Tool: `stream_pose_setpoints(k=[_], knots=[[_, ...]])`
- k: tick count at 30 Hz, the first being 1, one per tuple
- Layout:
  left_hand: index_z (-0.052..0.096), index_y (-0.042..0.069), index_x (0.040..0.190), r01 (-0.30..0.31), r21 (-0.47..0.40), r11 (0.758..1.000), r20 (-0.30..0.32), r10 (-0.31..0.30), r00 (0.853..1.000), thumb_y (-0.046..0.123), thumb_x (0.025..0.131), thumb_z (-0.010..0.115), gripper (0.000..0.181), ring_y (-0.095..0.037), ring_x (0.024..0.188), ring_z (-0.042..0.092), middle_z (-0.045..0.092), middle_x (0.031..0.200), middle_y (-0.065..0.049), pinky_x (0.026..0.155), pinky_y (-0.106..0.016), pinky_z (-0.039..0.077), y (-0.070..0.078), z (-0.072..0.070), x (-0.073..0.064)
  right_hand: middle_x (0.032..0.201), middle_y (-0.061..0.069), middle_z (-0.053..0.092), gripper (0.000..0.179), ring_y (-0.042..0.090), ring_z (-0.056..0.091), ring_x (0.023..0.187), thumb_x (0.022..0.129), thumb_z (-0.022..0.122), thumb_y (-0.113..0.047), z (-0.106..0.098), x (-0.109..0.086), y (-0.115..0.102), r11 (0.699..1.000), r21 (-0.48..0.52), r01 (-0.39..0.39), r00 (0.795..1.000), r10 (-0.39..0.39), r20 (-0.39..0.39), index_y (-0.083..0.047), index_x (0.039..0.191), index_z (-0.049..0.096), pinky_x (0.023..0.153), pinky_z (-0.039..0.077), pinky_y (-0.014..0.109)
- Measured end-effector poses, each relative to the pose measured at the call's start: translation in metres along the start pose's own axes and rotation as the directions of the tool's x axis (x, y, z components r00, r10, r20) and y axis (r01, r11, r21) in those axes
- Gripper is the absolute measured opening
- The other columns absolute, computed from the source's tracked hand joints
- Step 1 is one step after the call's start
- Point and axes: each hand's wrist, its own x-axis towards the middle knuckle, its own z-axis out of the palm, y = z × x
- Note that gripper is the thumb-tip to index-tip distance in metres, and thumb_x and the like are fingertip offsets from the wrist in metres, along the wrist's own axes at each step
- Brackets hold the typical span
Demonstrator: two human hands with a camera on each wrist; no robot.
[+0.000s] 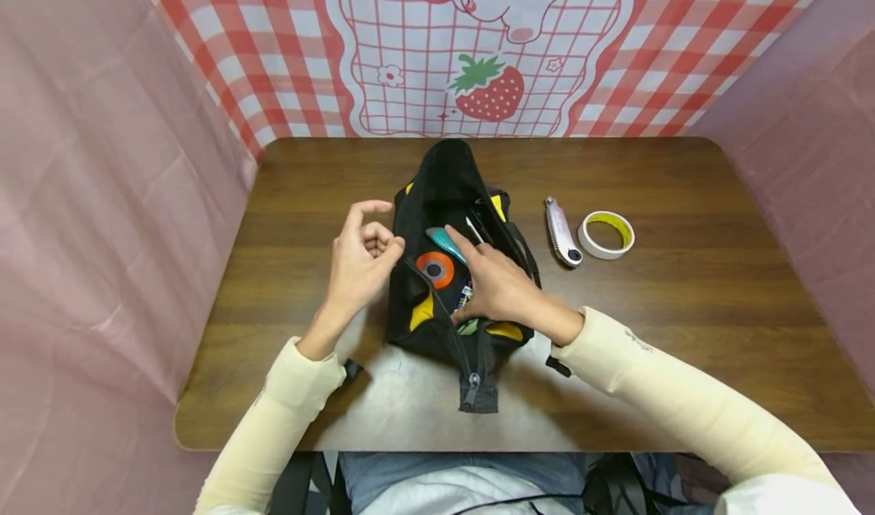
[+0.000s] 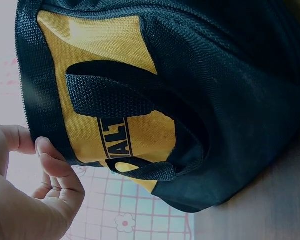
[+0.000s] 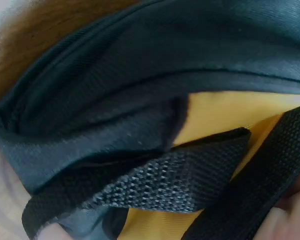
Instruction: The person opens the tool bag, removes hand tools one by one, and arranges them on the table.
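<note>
A black bag (image 1: pixel 447 165) with yellow panels sits unzipped in the middle of the table. My left hand (image 1: pixel 362 260) is at its left rim; in the left wrist view the fingertips pinch the zip edge (image 2: pixel 40 100). Inside the bag, my right hand (image 1: pixel 502 283) reaches in with fingers extended and thumb spread apart. Its fingertips lie beside a turquoise tool (image 1: pixel 446 243). An orange ring-shaped item (image 1: pixel 435 270) and a small blue-and-white labelled item (image 1: pixel 465 293) lie near that hand. In the right wrist view, a black strap (image 3: pixel 165 180) covers much of the hand.
Right of the bag lie a white-and-grey utility knife (image 1: pixel 562 232) and a white tape roll (image 1: pixel 606 235) with a yellow core. The bag's zip end (image 1: pixel 478 393) hangs toward the table's front edge. A checked strawberry cloth (image 1: pixel 492 93) covers the back.
</note>
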Motion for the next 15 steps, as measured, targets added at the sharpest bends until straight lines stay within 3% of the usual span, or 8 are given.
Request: stream_pose_setpoints(k=[7, 15], knots=[[0.057, 0.007, 0.128, 0.002, -0.012, 1.000, 0.009, -0.002, 1.000, 0.002, 0.084, 0.072, 0.047, -0.011, 0.057, 0.053, 0.061, 0.068, -0.006, 0.054, -0.017, 0.043, -0.002, 0.001, -0.001, 0.122, 0.025, 0.057, 0.135, 0.034, 0.058, 0.098, 0.058, 0.101, -0.029, 0.009, 0.003, 0.007, 0.999, -0.039, -0.021, 1.000, 0.021, -0.008, -0.017, 0.164, 0.018, 0.084, 0.052, 0.048], [0.055, 0.005, 0.128, -0.001, 0.003, 1.000, 0.015, 0.001, 1.000, 0.003, 0.083, 0.071, 0.048, -0.011, 0.056, 0.053, 0.061, 0.067, -0.001, 0.053, -0.018, 0.043, -0.001, 0.001, -0.002, 0.113, 0.025, 0.054, 0.136, 0.034, 0.053, 0.091, 0.054, 0.103, -0.025, 0.018, 0.005, 0.013, 0.997, -0.071, 0.017, 1.000, -0.019, -0.024, -0.015, 0.163, 0.023, 0.079, 0.048, 0.045]])
